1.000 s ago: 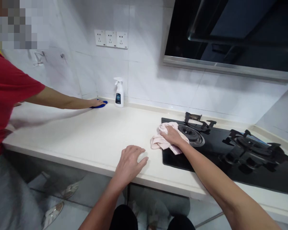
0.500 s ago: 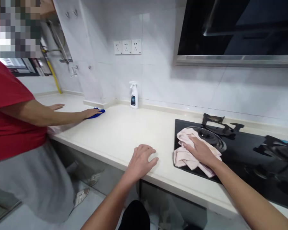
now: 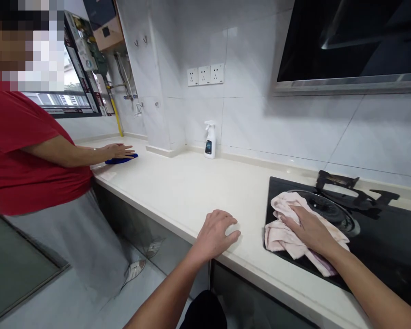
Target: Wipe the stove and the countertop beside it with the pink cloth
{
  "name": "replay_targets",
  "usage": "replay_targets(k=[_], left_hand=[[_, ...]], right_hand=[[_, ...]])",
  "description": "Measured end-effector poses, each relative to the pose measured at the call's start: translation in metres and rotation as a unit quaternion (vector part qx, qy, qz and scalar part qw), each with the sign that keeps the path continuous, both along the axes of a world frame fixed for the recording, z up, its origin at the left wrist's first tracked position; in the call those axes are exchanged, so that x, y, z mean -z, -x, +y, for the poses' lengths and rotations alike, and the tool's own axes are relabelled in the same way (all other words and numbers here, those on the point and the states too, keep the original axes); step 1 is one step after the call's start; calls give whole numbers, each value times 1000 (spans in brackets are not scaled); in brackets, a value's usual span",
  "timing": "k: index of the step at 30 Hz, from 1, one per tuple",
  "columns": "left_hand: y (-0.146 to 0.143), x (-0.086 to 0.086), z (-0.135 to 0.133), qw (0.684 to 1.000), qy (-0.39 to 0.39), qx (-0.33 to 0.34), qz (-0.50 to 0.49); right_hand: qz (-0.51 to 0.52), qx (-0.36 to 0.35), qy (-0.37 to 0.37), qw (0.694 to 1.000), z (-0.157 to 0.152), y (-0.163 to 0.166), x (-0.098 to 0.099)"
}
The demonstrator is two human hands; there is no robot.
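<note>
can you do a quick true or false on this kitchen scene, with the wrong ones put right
1. The right hand is on the pink cloth. True.
2. The left hand holds the spray bottle. False: it holds nothing; the bottle stands upright near the wall.
3. Three sockets are in a row on the wall. True.
4. The hob is white. False: it is black.
5. The co-worker's cloth is blue. True.

A kitchen — black gas hob (image 3: 383,237), range hood (image 3: 356,41), pale countertop (image 3: 192,183), 3 sockets (image 3: 204,75)
</note>
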State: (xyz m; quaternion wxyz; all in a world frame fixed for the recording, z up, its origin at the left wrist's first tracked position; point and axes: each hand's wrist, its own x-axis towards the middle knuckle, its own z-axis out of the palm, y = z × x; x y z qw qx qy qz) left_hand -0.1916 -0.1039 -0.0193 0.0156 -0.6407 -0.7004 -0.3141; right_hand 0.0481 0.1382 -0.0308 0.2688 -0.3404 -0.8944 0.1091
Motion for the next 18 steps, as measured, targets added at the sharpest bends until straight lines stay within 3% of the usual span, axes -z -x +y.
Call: replay_targets(k=[18], left_hand=[[-3, -4, 1, 1000, 2, -16, 9]], right_hand=[[-9, -14, -9, 1000, -1, -2, 0]])
